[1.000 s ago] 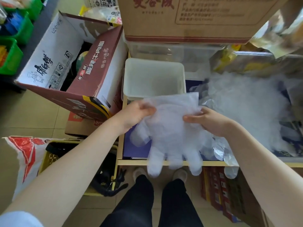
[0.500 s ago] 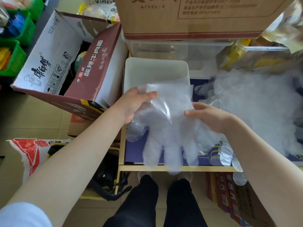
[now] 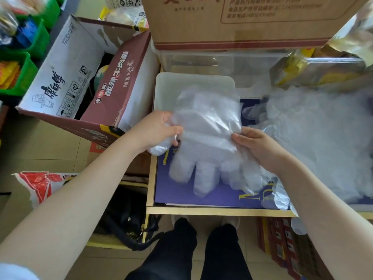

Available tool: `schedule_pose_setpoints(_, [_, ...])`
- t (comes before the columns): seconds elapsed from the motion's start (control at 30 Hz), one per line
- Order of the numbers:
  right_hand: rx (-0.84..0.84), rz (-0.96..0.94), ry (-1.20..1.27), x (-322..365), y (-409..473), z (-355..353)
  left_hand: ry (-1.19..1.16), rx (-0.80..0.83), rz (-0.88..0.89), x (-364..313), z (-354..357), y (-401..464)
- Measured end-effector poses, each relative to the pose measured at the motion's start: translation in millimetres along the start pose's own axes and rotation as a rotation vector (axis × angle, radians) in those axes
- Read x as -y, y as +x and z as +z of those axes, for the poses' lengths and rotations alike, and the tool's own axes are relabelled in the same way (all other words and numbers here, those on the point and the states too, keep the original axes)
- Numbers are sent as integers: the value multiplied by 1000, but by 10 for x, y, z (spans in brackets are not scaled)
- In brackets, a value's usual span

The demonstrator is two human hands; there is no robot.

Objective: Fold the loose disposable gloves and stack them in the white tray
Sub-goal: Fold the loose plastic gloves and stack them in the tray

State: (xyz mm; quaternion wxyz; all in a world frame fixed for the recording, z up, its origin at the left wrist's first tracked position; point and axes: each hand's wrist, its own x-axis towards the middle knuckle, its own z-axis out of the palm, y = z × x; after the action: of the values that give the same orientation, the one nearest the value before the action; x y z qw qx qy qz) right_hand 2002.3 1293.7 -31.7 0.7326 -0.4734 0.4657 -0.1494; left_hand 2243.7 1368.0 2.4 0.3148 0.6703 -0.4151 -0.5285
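I see my left hand and right hand pinching the blurred glove, which hides part of the white tray.

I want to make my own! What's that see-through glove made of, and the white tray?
The glove looks like thin plastic film: it is cloudy-clear, crinkled and shiny, and the blue surface shows through. The white tray seems to be stiffer, matte plastic with smooth rounded corners.

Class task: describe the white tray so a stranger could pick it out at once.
Start at the big brown cardboard box at the top. Just below sits a clear plastic tub, and the white tray lies in front of it. Unlike the tub, it is opaque white and shallow.
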Motion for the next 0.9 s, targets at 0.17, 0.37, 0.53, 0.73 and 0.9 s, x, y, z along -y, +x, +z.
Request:
schedule_pose_setpoints(0.17, [-142, -81, 294, -42, -21, 135, -889, 80, -28, -26, 2, -31])
schedule_pose_setpoints(0.37, [-221, -39, 215, -184, -3, 192, -629, -178, -88, 216, 467, -63])
schedule_pose_setpoints(0.53, [-230, 39, 257, -199, -64, 234, -139, -463, 20, 276, 610, -32])
schedule_pose_setpoints(0.73, [-195, 4, 194, -173, -49, 219, -269, -432, -3, 286, 581, -44])
schedule_pose_setpoints(0.9, [-80, 43, 472, -89, -196, 147, -685, -295, -1, 132, 482, -87])
